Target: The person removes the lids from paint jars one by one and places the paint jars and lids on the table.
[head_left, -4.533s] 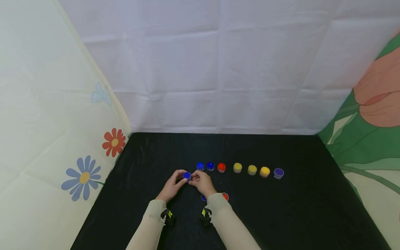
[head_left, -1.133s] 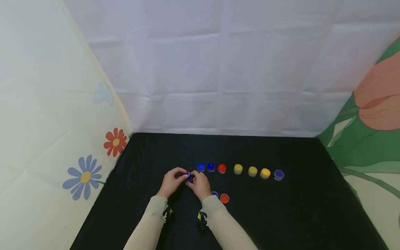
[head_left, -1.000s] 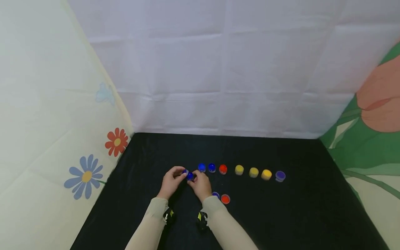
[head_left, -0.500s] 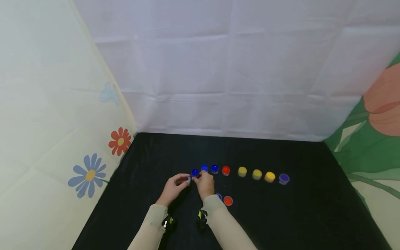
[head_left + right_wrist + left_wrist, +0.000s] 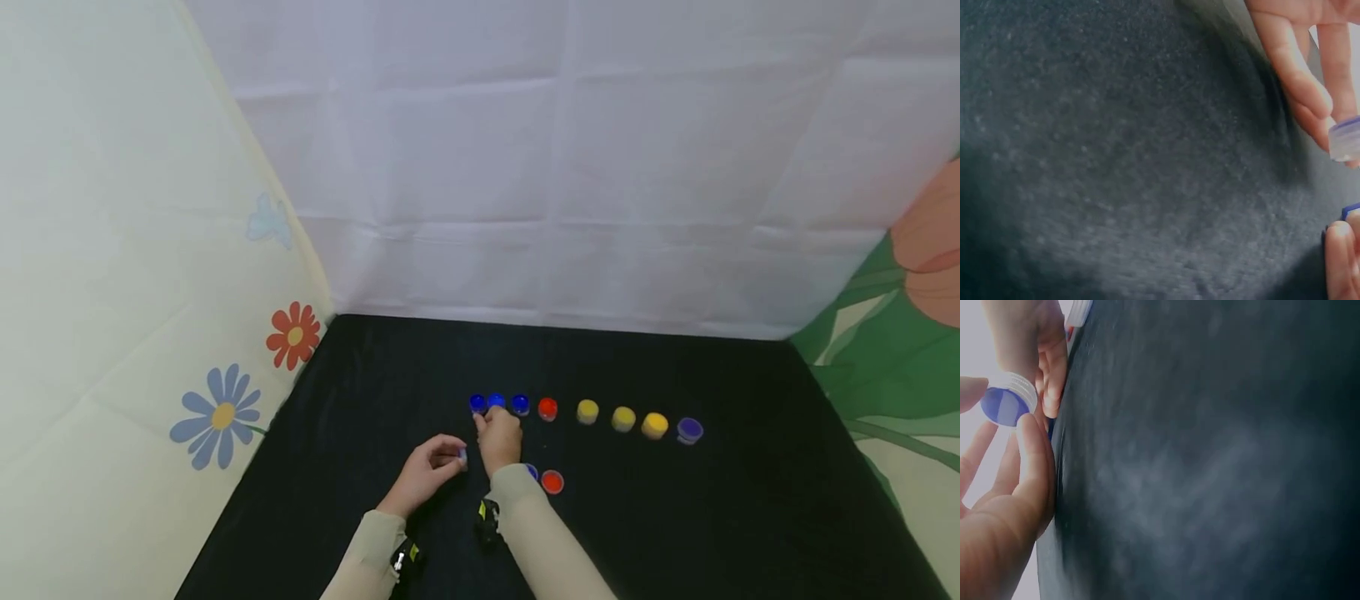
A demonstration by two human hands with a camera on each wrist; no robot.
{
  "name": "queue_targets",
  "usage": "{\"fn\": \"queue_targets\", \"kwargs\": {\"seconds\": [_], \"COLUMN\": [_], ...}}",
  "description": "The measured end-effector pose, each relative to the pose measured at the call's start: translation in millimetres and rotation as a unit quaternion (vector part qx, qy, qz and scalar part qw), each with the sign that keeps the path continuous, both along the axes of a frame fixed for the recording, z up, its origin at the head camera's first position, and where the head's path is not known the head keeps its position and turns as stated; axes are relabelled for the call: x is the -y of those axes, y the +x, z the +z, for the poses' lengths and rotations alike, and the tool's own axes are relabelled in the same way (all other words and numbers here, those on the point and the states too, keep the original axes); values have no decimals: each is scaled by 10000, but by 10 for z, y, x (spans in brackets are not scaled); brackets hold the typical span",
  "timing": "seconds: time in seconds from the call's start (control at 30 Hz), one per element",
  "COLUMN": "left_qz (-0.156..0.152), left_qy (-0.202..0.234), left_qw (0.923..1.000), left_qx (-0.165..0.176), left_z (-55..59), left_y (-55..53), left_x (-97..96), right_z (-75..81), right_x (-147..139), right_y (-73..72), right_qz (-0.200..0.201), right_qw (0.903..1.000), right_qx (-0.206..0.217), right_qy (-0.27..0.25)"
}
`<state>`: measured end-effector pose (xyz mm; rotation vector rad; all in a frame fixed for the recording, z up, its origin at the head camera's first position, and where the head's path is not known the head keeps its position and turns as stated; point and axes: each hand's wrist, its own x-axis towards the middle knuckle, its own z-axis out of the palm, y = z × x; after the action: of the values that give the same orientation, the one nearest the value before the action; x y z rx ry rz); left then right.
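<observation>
My left hand (image 5: 426, 473) pinches a small translucent screw lid (image 5: 462, 457) between thumb and fingers, low over the black cloth. In the left wrist view, this lid (image 5: 1009, 400) shows a ribbed pale rim and a blue face. My right hand (image 5: 500, 437) reaches to the left end of the back row, its thumb and fingers at a small dark-blue paint jar (image 5: 477, 403). Just a blue edge of a jar (image 5: 1350, 210) shows by the right fingers in the right wrist view; their contact is partly hidden. A brighter blue jar (image 5: 496, 400) stands directly beyond that hand.
Rightward along the row stand a blue jar (image 5: 521, 405), a red jar (image 5: 547, 408), several yellow jars (image 5: 587, 411) and a purple-topped jar (image 5: 690, 430). Nearer lie a red round piece (image 5: 552, 482) and a blue one (image 5: 532, 472), partly behind the right sleeve.
Both hands first worked together on one blue jar. It came apart: the right hand carried the dark-blue jar forward to the row's left end, while the left drew back with the lid.
</observation>
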<state>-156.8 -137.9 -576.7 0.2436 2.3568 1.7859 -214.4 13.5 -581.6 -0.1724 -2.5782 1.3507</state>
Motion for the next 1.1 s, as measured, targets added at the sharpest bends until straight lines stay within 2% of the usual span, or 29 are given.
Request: {"fn": "queue_targets", "kwargs": {"seconds": [0.3,0.53,0.7,0.83,0.97,1.1], "left_qz": [-178,-445,-560,-576,-566,-560], "left_qy": [-29,-571,-1185,-1509,-1627,-1554], "left_qw": [9997,9968,9892,9842,9824,9835], "left_qx": [-135,-350,-664,-732,-723,-742], "left_z": [-29,28,33,8,-28,-49], "left_y": [33,63,58,37,18,18], "left_x": [-73,-94,-81,-66,-64,-70], "right_z": [7,6,8,3,4,21], "right_x": [-50,-74,-80,-80,-79,-72], "right_y": [17,58,81,94,109,129], "right_qz": [73,259,464,507,506,491], "right_qw": [9998,9995,9988,9985,9985,9987], "right_qx": [-52,-119,-135,-197,-166,-120], "right_qy": [-158,-137,-118,-2,98,102]}}
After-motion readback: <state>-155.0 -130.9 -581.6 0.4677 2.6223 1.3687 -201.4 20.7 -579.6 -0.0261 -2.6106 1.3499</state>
